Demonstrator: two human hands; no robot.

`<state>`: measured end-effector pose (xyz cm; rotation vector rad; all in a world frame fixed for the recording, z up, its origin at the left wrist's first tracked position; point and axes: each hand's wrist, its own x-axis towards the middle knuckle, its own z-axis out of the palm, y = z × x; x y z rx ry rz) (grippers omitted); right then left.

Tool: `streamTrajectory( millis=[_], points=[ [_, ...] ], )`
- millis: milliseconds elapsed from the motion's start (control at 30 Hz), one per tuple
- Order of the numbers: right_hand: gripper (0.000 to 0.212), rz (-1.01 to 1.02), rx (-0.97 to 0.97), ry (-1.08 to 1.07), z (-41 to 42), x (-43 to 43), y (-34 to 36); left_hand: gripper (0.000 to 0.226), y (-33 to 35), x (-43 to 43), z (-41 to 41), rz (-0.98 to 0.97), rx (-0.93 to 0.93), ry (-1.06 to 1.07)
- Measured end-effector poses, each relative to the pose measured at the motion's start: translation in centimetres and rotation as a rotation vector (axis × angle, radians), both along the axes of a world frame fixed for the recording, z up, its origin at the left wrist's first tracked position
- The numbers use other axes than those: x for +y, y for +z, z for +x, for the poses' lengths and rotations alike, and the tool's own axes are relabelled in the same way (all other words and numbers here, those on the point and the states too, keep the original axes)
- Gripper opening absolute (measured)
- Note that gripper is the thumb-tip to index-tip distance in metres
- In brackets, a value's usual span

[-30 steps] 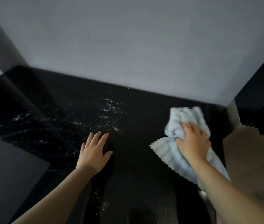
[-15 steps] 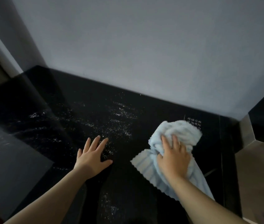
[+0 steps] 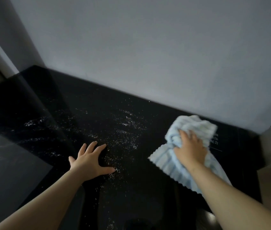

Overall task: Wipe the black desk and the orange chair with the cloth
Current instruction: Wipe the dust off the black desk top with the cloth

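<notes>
specks (image 3: pixel 126 128) could be missed or smeared, because the cloth (image 3: pixel 168 165) is bunched up at the right side of the black worktop (image 3: pixel 85 103), apart from them. the cloth is gripped and pressed down by the right hand (image 3: pixel 189 150). the left hand (image 3: pixel 90 161) is laid flat, fingers spread, nothing held. the orange chair is not seen.

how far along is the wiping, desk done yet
Done: nothing looks finished; white specks streak the middle of the glossy black desk. In hand: the right hand holds the bunched light blue ribbed cloth on the desk's right end, while the left hand rests flat among the specks. Left: the speckled middle and left side, then the orange chair, which is out of view.
</notes>
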<state>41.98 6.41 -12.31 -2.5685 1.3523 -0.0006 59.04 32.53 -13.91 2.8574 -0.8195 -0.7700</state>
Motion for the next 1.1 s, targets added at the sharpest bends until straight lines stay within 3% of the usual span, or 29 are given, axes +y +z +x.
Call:
streamTrajectory(
  millis=[67, 167, 267, 333, 433, 533, 700, 767, 867, 933, 1000, 1100],
  points=[
    [0.055, -0.046, -0.062, 0.279, 1.0, 3.7, -0.9, 0.106, 0.3, 0.1, 0.2, 0.011, 0.000, -0.028],
    [0.050, 0.138, -0.282, 0.586, 1.6, 8.3, -0.7, 0.107, 1.2, 0.0, 1.0, 0.053, -0.004, -0.071],
    [0.047, 0.069, -0.444, 0.399, 2.5, 5.0, 0.3, 0.111, 2.0, 0.2, 2.5, 0.054, -0.026, -0.031],
    [0.053, -0.030, -0.303, 0.158, 2.7, 1.1, 0.8, 0.114, 2.1, 0.6, 3.2, 0.048, 0.018, 0.044],
    [0.064, 0.052, 0.011, -0.049, 2.6, -2.0, 0.8, 0.119, 1.6, 0.7, 3.4, 0.060, 0.107, 0.088],
    [0.056, -0.043, 0.042, 0.010, 4.0, 0.7, 0.7, 0.123, 1.6, 0.5, 3.4, 0.065, 0.099, 0.091],
    [0.028, -0.042, -0.203, 0.598, 5.5, 8.4, 0.4, 0.122, 1.6, 0.5, 3.5, 0.044, 0.086, 0.103],
    [0.033, -0.040, -0.267, 0.527, 5.6, 6.5, 1.7, 0.122, 1.7, 0.5, 3.4, 0.051, 0.090, 0.108],
    [0.038, -0.224, -0.329, 0.184, 5.0, -0.1, 2.6, 0.122, 1.5, 0.4, 3.6, 0.053, 0.100, 0.112],
    [0.047, -0.168, -0.167, 0.003, 4.5, -3.4, 2.6, 0.123, 1.4, 0.4, 3.6, 0.054, 0.103, 0.116],
    [0.036, -0.097, -0.045, -0.042, 4.9, -3.7, 1.4, 0.123, 1.4, 0.4, 3.7, 0.053, 0.109, 0.118],
    [0.022, -0.196, -0.091, 0.108, 6.3, 0.0, 0.1, 0.122, 1.4, 0.3, 3.7, 0.055, 0.103, 0.124]
  ],
)
